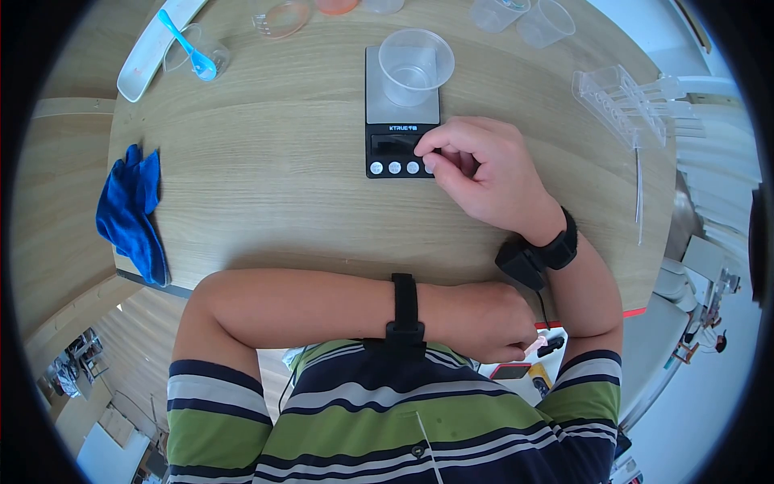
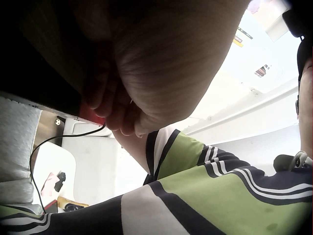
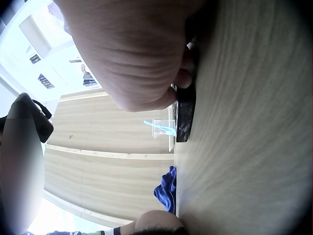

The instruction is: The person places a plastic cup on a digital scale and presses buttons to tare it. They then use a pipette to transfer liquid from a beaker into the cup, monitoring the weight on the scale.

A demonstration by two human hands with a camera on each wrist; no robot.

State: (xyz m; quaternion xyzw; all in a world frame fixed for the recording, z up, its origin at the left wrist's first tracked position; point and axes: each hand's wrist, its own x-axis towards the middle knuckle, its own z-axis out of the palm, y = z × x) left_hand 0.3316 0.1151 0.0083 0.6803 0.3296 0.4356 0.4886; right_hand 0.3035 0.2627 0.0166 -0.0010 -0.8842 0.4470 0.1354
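Note:
A small digital scale [image 1: 373, 151] with a dark display and a row of round buttons lies on the table. On its metal pan stands a clear plastic cup [image 1: 415, 71]. My right hand [image 1: 492, 169] is at the scale's front right, index fingertip by the display and thumb tip over the rightmost button, other fingers bent under the palm. The right wrist view shows those fingers right at the top of the dark scale [image 3: 185, 117]. Holding nothing visible, my left hand [image 1: 484, 319] hangs loosely curled by the table's near edge, close to my body; its underside fills the left wrist view.
A blue cloth [image 1: 129, 214] lies at the left edge. Back left are a white tray [image 1: 149, 56] and a clear cup [image 1: 179, 58] with a light-blue spoon [image 1: 189, 50]. More cups [image 1: 547, 22] stand at the back. A clear rack [image 1: 617, 101] and thin rod [image 1: 639, 194] lie right.

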